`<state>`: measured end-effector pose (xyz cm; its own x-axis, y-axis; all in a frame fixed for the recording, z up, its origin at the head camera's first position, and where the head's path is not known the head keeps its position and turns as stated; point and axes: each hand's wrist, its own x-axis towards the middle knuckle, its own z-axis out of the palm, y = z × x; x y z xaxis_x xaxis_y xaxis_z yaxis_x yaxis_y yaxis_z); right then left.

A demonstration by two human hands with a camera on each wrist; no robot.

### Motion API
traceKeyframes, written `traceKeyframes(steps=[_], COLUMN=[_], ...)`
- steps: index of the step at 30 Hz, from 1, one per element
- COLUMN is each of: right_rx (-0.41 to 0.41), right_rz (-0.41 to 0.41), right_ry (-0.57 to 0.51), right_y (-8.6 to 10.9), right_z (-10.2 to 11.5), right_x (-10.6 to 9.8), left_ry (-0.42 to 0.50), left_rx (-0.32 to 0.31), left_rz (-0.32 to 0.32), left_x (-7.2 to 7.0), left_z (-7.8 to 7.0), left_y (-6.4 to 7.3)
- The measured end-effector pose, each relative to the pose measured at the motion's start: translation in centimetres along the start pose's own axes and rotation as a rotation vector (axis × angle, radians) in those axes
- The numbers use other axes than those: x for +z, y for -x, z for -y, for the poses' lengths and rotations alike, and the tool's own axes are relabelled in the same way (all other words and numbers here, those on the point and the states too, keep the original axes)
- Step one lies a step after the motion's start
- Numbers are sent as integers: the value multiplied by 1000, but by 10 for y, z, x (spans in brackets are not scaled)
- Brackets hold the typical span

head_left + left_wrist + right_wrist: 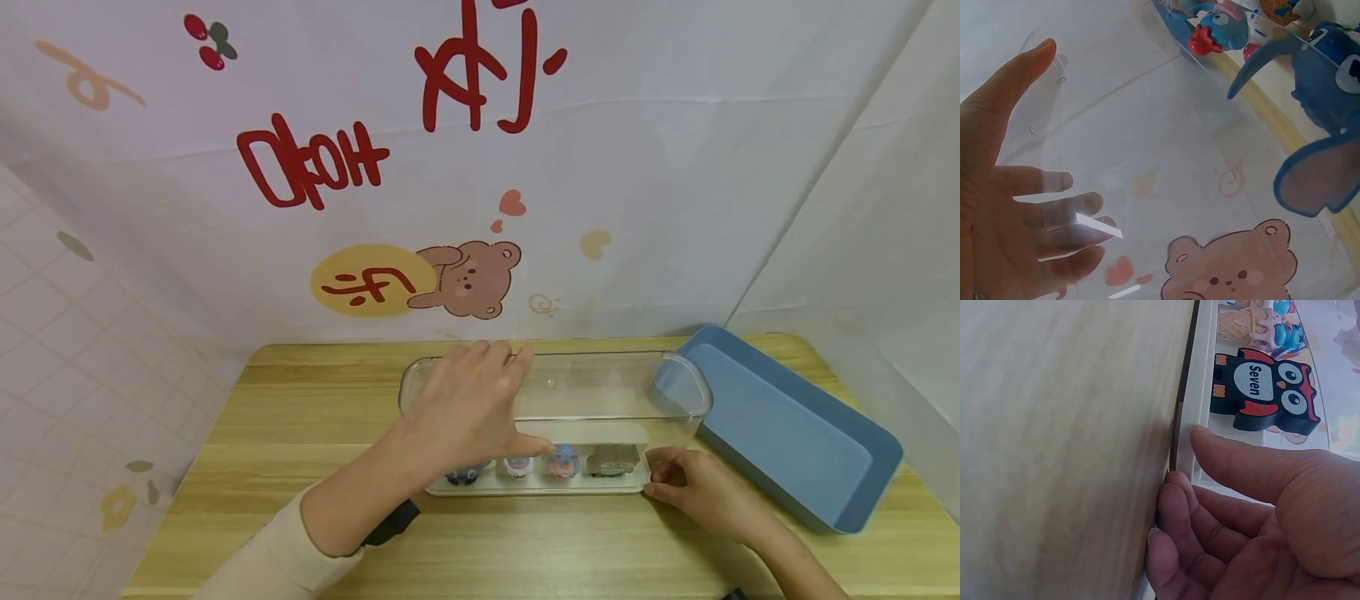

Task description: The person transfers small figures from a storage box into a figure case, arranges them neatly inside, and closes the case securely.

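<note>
A clear plastic cover stands above a long white base that bears several small figures. My left hand grips the cover from above, thumb at its near side and fingers stretched toward the far side. Through the plastic, the left wrist view shows a blue big-eared figure. At the right end, my right hand pinches the corner of the white base, with the thumb on its rim and the fingers curled beneath. Beside that thumb stands a black and red owl figure marked "Seven".
A shallow blue tray lies at an angle on the wooden table, to the right of the case. Behind the table hangs a white cloth printed with a bear and red lettering.
</note>
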<state>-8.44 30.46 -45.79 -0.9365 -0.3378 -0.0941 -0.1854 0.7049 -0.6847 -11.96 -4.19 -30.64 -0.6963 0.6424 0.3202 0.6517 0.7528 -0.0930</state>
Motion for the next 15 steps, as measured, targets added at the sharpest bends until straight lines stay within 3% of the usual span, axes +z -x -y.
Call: traceKeyframes(steps=[15], right_rx=[0], right_rz=[-6], right_ry=[15], right_y=[0], right_z=[2], right_x=[0], left_ry=[-19], left_rx=[-3], left_rz=[-4], left_x=[8], left_z=[0], left_y=[2])
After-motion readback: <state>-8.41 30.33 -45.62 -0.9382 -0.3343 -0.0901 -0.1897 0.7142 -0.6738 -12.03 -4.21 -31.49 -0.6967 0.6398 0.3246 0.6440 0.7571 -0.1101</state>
